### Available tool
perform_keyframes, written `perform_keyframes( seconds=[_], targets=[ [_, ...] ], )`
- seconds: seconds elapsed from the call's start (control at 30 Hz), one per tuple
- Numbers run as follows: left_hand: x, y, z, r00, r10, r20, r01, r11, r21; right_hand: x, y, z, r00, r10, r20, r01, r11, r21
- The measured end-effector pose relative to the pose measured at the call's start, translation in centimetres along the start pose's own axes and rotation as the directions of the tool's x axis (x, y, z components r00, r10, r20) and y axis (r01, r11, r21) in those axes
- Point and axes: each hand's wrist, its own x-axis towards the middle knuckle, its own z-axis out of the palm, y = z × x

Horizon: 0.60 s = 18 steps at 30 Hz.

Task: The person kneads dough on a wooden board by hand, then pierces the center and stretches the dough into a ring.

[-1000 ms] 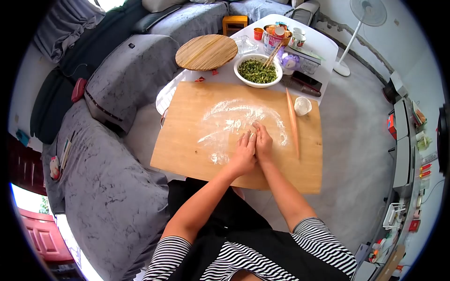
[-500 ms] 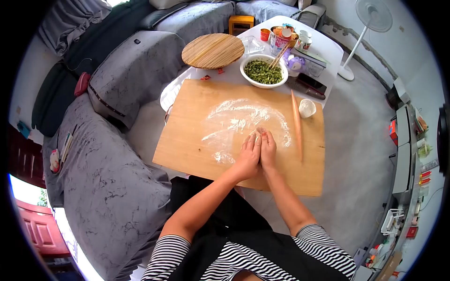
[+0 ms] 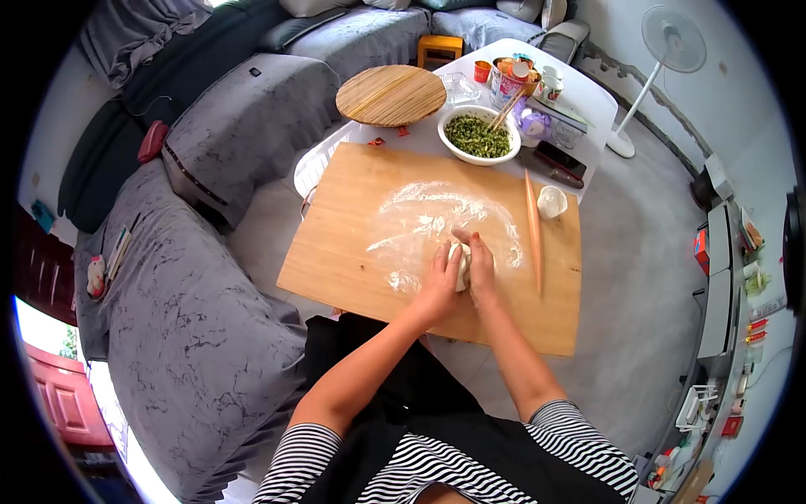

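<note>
the 2 hands are close to each other, low on the big wooden board point(image 3: 336, 223). between them is a white lump of dough point(image 3: 463, 270). the left hand point(image 3: 439, 281) is on 1 side of it and the right hand point(image 3: 482, 269) is on the other side. the left fingers are close together and bent on the dough. the right fingers are close together too, and they curl round its far side. the hands hide much of the dough, so i cannot tell its whole shape.

white flour point(image 3: 433, 224) is spread on the board just past the hands. to the right, 1 long, thin rolling pin point(image 3: 534, 235) lies near a small white tub point(image 3: 551, 207).

the board sits on a white table point(image 3: 598, 107). past the board is a white bowl point(image 3: 483, 161) of chopped green food point(image 3: 478, 136), with chopsticks point(image 3: 505, 109) in it. a flat round mat point(image 3: 391, 95) is to the left of the bowl, and a dark phone point(image 3: 561, 154) is to the right.
</note>
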Motion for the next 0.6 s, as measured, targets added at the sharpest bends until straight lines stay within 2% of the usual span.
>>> perform_keyframes(
  seconds=[0.07, 0.1, 0.13, 0.2, 0.27, 0.3, 0.33, 0.37, 0.43, 0.47, 0.5, 0.53, 0.57, 0.6],
  targets=[
    [-0.8, 0.0, -0.1, 0.990, 0.128, 0.051, -0.136, 0.965, 0.224, -1.6, 0.2, 0.6, 0.990, -0.126, -0.068, 0.091, 0.922, -0.377],
    [-0.6, -0.1, -0.2, 0.991, 0.118, 0.057, -0.128, 0.967, 0.222, -1.1, 1.0, 0.3, 0.982, -0.183, -0.052, 0.139, 0.876, -0.462],
    [-0.2, -0.1, -0.4, 0.992, 0.070, 0.104, -0.094, 0.964, 0.248, -0.6, 1.3, 0.2, 0.984, -0.172, -0.055, 0.127, 0.878, -0.462],
    [0.6, -0.1, -0.8, 0.990, 0.034, 0.140, -0.072, 0.959, 0.274, 1.3, 1.2, 0.1, 0.934, -0.354, 0.041, 0.301, 0.722, -0.623],
    [1.2, 0.2, -1.1, 0.998, 0.025, 0.053, -0.030, 0.995, 0.098, 3.0, 1.9, -0.3, 0.917, -0.394, 0.067, 0.340, 0.682, -0.648],
    [1.2, 0.4, -0.9, 0.998, 0.036, 0.044, -0.040, 0.994, 0.099, 3.8, 2.1, -0.3, 0.876, -0.467, 0.116, 0.405, 0.584, -0.703],
    [0.7, 0.5, -0.4, 0.998, 0.034, -0.051, -0.029, 0.995, 0.092, 4.3, 2.3, -0.6, 0.831, -0.530, 0.168, 0.457, 0.480, -0.749],
    [0.2, 0.7, 0.0, 0.989, 0.030, -0.143, -0.018, 0.996, 0.085, 4.5, 2.5, -0.9, 0.827, -0.536, 0.167, 0.461, 0.478, -0.747],
    [-0.1, 0.9, 0.9, 0.987, -0.002, -0.162, 0.015, 0.997, 0.081, 3.9, 1.4, -0.5, 0.930, -0.316, 0.187, 0.359, 0.675, -0.644],
    [-0.1, 0.7, 0.8, 0.983, -0.035, -0.180, 0.050, 0.996, 0.078, 3.4, 1.0, 0.0, 0.927, -0.324, 0.187, 0.366, 0.678, -0.637],
    [0.1, 0.3, 0.7, 0.982, -0.026, -0.187, 0.042, 0.995, 0.085, 2.6, 0.2, 0.4, 0.985, -0.147, 0.087, 0.168, 0.924, -0.343],
    [0.1, 0.1, 0.7, 0.989, -0.030, -0.143, 0.045, 0.994, 0.100, 1.8, 0.1, 0.4, 0.996, 0.070, 0.058, -0.071, 0.997, 0.009],
    [0.1, -0.2, 0.7, 0.995, -0.038, -0.094, 0.048, 0.992, 0.115, 1.3, 1.4, 0.1, 0.999, -0.007, 0.053, 0.012, 0.996, -0.085],
    [0.2, -0.1, 0.4, 0.995, -0.040, -0.089, 0.049, 0.992, 0.112, 0.4, 1.3, 0.2, 0.999, -0.004, 0.049, 0.008, 0.996, -0.087]
  ],
)
